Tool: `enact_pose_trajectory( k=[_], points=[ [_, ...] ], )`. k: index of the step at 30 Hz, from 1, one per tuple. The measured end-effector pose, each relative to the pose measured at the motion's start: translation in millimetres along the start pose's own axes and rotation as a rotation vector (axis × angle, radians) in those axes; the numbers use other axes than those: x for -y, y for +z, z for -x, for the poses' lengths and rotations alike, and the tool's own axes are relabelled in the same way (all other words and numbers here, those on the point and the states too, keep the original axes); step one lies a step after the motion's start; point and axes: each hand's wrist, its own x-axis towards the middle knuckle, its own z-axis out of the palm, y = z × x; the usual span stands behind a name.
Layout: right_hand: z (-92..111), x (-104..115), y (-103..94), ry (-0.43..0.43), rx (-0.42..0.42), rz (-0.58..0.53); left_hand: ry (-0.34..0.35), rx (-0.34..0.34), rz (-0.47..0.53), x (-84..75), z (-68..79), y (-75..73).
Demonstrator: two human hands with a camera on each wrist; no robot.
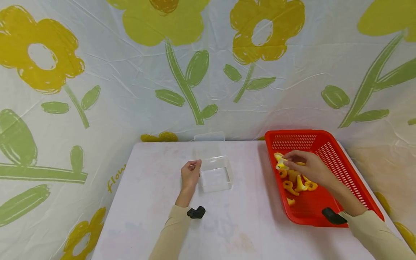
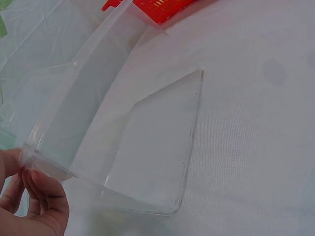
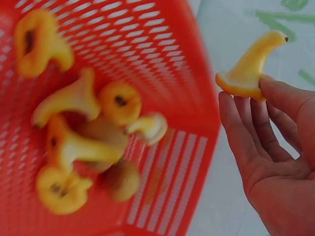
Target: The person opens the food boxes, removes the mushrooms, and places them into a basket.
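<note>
My left hand [image 1: 190, 175] pinches the near-left rim of a clear plastic box [image 1: 217, 187], which stands on the white table. The left wrist view shows the thumb and fingers of the hand [image 2: 37, 201] at the corner of the box wall [image 2: 91, 88]. Over the left side of a red basket [image 1: 320, 213], my right hand [image 1: 310, 168] holds a yellow mushroom [image 1: 280, 161] between thumb and fingertips. The trumpet-shaped mushroom [image 3: 251, 64] is seen in full in the right wrist view, lifted beside the basket wall. Several similar yellow mushrooms [image 1: 300, 184] lie inside the basket.
Two rounder brownish pieces [image 3: 122, 181] lie among the mushrooms in the basket. A clear plastic panel [image 1: 209, 137] stands at the table's back edge. Flower-printed sheeting [image 1: 143, 83] hangs behind and beside the table [image 1: 136, 216].
</note>
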Motion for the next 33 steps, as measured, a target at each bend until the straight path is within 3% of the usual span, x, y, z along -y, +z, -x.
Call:
enact_pose_trajectory(
  k=[12, 21, 27, 33],
  points=[
    [33, -34, -10.5, 0.047, 0.044, 0.109, -0.019, -0.002, -0.042, -4.7, -0.1, -3.6],
    [57, -56, -1.8, 0.104, 0.218, 0.06, 0.003, -0.005, -0.024, -5.8, 2.0, -1.7],
    [64, -67, 5.7, 0.155, 0.288, 0.073, 0.004, -0.008, -0.005, -5.3, 1.9, -0.6],
    [67, -75, 10.5, 0.11, 0.349, 0.062, 0.005, -0.009, -0.02, -1.9, 1.8, 0.7]
  ],
)
